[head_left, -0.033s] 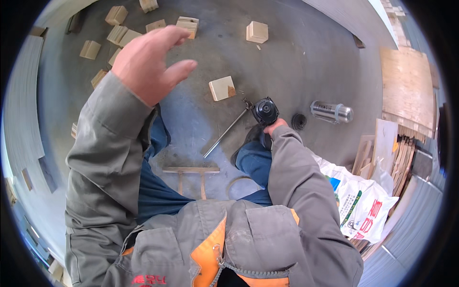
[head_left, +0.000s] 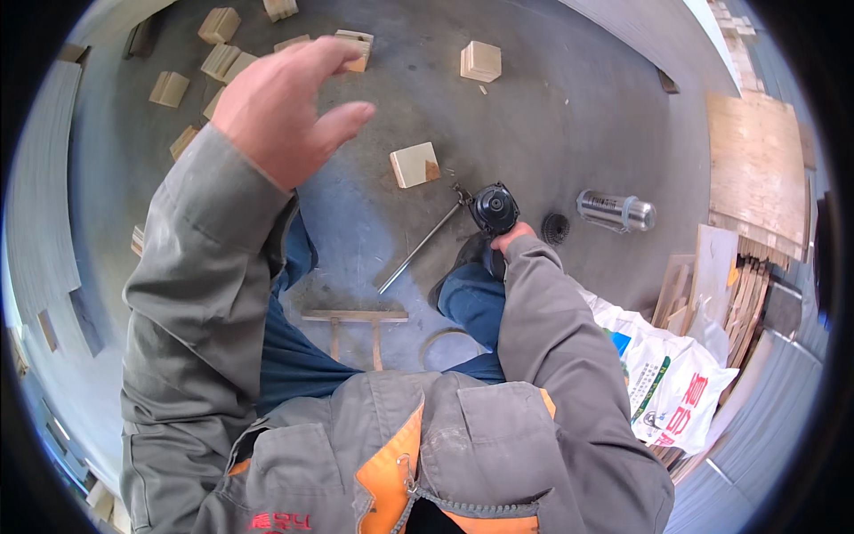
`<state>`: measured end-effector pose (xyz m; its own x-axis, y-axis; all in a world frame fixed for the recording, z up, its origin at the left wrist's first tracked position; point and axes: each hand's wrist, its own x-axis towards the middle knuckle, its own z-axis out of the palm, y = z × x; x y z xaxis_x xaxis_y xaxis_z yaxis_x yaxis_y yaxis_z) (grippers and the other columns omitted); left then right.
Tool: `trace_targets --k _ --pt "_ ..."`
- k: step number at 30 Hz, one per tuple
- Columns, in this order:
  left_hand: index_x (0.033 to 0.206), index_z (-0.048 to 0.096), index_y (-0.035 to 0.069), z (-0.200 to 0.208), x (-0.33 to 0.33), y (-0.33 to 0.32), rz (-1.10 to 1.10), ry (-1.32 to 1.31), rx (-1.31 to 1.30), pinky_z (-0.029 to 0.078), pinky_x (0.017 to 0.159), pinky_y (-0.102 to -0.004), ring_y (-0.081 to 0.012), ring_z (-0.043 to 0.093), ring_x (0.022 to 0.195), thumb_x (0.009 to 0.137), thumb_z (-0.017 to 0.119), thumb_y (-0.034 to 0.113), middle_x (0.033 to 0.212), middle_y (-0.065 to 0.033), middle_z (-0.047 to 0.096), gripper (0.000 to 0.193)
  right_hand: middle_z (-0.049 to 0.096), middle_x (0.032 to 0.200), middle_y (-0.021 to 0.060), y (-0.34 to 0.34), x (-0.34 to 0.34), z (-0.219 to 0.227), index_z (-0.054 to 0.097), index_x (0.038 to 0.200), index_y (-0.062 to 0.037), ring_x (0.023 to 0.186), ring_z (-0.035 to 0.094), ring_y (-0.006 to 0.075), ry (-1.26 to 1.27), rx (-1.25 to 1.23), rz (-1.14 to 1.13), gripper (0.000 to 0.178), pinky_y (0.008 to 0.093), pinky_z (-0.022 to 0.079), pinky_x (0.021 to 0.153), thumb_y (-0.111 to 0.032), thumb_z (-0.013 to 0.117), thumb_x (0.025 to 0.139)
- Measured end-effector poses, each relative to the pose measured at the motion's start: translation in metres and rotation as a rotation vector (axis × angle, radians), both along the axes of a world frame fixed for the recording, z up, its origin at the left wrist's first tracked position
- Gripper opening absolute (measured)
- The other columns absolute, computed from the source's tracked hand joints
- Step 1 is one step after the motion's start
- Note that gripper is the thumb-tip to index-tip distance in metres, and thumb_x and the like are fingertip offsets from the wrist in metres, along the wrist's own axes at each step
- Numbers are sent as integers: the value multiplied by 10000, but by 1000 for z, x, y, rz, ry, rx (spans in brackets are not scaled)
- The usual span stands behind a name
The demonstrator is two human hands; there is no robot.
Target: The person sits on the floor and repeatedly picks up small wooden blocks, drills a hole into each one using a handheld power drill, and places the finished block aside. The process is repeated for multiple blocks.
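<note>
- Left hand [head_left: 283, 111] raised in the air above the floor, fingers spread and loose, grip apart, holding nothing.
- Right hand [head_left: 511, 237] low at the floor, mostly hidden behind its own sleeve; it touches a black round-headed power tool [head_left: 494, 209]. Grip looks closed on the tool's back end, but fingers barely show, so cannot tell for sure.
- Power tool sits on the grey concrete floor [head_left: 569, 116], just in front of the person's right knee.
- Thin metal rod [head_left: 422, 249] lies slanted on the floor, its upper end touching the tool.
- Square wooden block [head_left: 414, 165] lies flat on the floor, near the tool, up and left of it.
- Another wooden block [head_left: 480, 60] farther out, well apart.
- Cluster of more blocks [head_left: 191, 76] at upper left, partly behind the raised hand.
- Small black round cap [head_left: 556, 229] just right of the tool.
- Shiny metal flask [head_left: 616, 211] lies on its side beyond the cap.
- White printed sack [head_left: 676, 383] by the right arm.
- Stacked plywood sheets [head_left: 756, 169] at the right edge.
- Small wooden frame [head_left: 354, 325] between the knees.
</note>
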<state>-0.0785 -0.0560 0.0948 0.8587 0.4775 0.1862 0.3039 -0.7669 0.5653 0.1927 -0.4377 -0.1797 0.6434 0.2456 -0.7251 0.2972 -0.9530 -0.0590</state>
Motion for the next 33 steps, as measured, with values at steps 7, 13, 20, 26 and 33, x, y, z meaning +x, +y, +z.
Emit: trace_targets --k 7,13,20,26,33 --pt "1278 654 28 4 4 12 90 22 8 567 917 -429 -361 708 1068 874 790 242 1152 -186 732 477 787 1104 171 6 9 24 804 1122 -85 1099 738 333 64 35 -65 450 389 551 998 -186 891 692" --pt "1295 646 33 0 -4 16 120 58 46 562 928 -438 -367 701 1084 873 795 241 1186 -194 723 493 786 888 121 56 -13 49 797 1049 -47 796 752 230 131 247 -76 353 380 595 787 -158 895 728" --pt "1300 647 35 -2 -4 18 121 114 41 549 955 -434 -368 687 1116 870 798 246 1191 -189 717 501 733 738 66 102 -40 62 772 957 -22 642 689 169 235 494 -52 220 361 570 641 -56 861 759" --pt "1304 645 34 1 -9 19 85 77 41 545 959 -434 -368 683 1124 870 797 246 1183 -186 718 507 749 771 82 114 -44 53 777 1011 -22 680 712 191 256 455 -30 281 372 588 687 -79 856 747" --pt "1286 658 22 -3 -4 16 114 122 52 556 939 -448 -375 694 1102 876 787 254 1153 -193 730 489 790 966 136 125 -46 30 780 1138 -51 922 765 260 143 419 17 434 378 586 885 -139 853 720"
